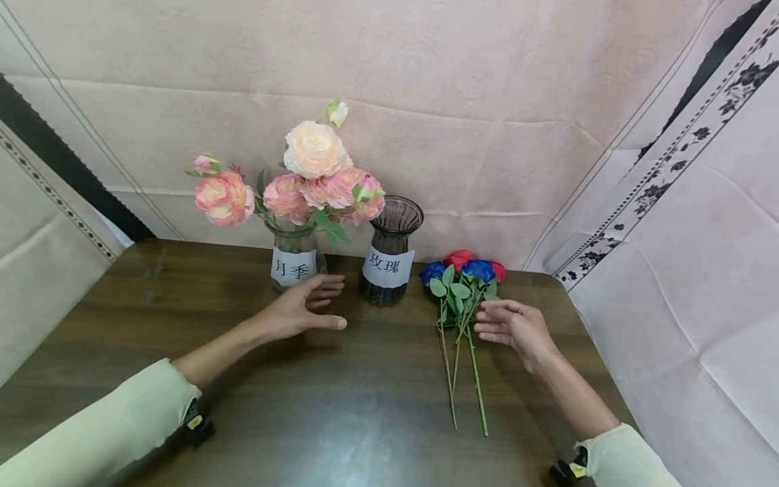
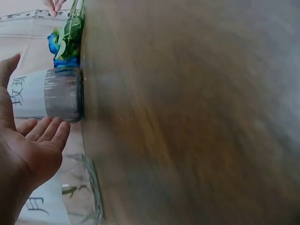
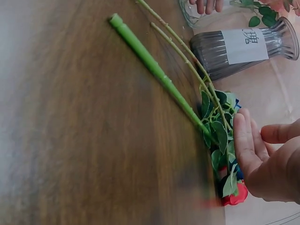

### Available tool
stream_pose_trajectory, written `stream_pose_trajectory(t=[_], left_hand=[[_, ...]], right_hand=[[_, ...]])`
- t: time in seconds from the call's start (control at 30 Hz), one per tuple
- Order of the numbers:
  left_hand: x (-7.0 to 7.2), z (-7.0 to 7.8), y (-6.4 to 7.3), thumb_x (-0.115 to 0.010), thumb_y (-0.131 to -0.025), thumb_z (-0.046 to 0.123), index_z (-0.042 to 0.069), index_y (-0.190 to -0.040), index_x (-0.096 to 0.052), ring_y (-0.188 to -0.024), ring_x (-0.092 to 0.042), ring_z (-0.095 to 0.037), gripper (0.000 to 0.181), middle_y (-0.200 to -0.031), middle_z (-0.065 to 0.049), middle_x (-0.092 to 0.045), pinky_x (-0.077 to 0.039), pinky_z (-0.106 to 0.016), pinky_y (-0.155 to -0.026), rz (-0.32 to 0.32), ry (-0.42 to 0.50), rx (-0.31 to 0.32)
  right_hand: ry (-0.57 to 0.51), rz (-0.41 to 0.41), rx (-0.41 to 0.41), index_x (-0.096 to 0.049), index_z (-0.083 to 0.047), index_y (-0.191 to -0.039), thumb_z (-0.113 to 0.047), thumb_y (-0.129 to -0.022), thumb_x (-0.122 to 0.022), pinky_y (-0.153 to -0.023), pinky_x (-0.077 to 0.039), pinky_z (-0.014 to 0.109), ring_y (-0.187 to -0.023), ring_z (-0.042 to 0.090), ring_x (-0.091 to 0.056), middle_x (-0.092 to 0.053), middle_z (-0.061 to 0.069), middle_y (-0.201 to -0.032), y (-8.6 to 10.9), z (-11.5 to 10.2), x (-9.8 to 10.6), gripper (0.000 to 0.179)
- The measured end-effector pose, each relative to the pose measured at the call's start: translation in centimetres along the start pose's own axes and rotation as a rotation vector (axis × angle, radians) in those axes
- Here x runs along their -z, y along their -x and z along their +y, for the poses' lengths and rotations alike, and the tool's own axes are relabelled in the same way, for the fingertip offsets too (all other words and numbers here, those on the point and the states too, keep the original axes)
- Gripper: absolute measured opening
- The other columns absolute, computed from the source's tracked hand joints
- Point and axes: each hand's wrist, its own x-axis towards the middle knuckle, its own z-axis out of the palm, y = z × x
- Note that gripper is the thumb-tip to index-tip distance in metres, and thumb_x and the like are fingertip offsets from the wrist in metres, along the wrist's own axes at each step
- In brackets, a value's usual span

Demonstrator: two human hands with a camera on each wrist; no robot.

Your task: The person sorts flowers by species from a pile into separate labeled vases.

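My left hand (image 1: 301, 308) reaches over the table in front of the clear vase (image 1: 276, 237), fingers extended and thumb apart, holding nothing. To its right stands a dark, ribbed glass vase (image 1: 397, 226) with a white paper label and no flowers in it. My right hand (image 1: 514, 330) hovers beside a bunch of artificial roses, fingers relaxed and nothing between them. Blue roses (image 1: 477, 270) and red roses (image 1: 459, 258) lie on the table, heads toward the wall and green stems (image 1: 477, 382) toward me. In the right wrist view, my fingertips (image 3: 240, 123) are close to the leaves (image 3: 219, 133).
Pink and cream flowers (image 1: 316, 150) fill the clear vase, which also bears a white label (image 1: 294, 266). A pale cloth (image 1: 487, 81) hangs behind the brown wooden table (image 1: 341, 406) and along both sides. A black wrist device (image 1: 197, 423) sits at my left cuff.
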Motion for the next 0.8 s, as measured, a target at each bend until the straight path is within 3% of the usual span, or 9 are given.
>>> stream_pose_trajectory(t=[0.2,0.43,0.6,0.8], left_hand=[[-0.5,-0.3,-1.7,-0.091,-0.098,0.036,0.004,-0.175,-0.032,-0.165,-0.043,-0.047,0.101,-0.180,-0.026,-0.037,-0.039,-0.060,-0.134,0.007,-0.033,0.034],[-0.9,-0.2,-4.2,-0.094,-0.091,0.053,0.009,-0.177,-0.028,-0.167,-0.040,-0.044,0.117,-0.182,-0.020,-0.036,-0.039,-0.055,-0.136,0.013,-0.054,0.111],[-1.4,0.0,-5.8,-0.094,-0.092,0.046,0.012,-0.180,-0.024,-0.169,-0.037,-0.043,0.117,-0.184,-0.019,-0.032,-0.036,-0.055,-0.137,0.042,-0.043,0.147],[-2.3,0.1,-7.3,-0.095,-0.092,0.041,0.011,-0.180,-0.019,-0.169,-0.037,-0.045,0.121,-0.184,-0.020,-0.034,-0.036,-0.059,-0.137,0.065,-0.071,0.118]], right_hand=[[0.077,-0.050,-0.052,-0.060,0.016,-0.147,-0.011,-0.117,-0.057,-0.090,-0.070,0.033,-0.095,0.016,-0.085,-0.086,0.009,-0.111,0.4,1.0,0.4,0.040],[0.074,-0.069,-0.060,-0.059,0.019,-0.146,-0.009,-0.116,-0.057,-0.090,-0.070,0.034,-0.096,0.018,-0.086,-0.086,0.015,-0.114,0.1,2.0,-0.1,0.041],[0.089,-0.017,-0.066,-0.061,0.015,-0.145,-0.013,-0.115,-0.061,-0.080,-0.070,0.030,-0.089,0.014,-0.085,-0.087,0.007,-0.108,-0.3,2.4,-0.5,0.042],[0.069,0.098,-0.086,-0.064,0.009,-0.143,-0.017,-0.114,-0.065,-0.066,-0.065,0.025,-0.076,0.009,-0.079,-0.082,-0.005,-0.092,-1.4,2.3,-1.1,0.039]])
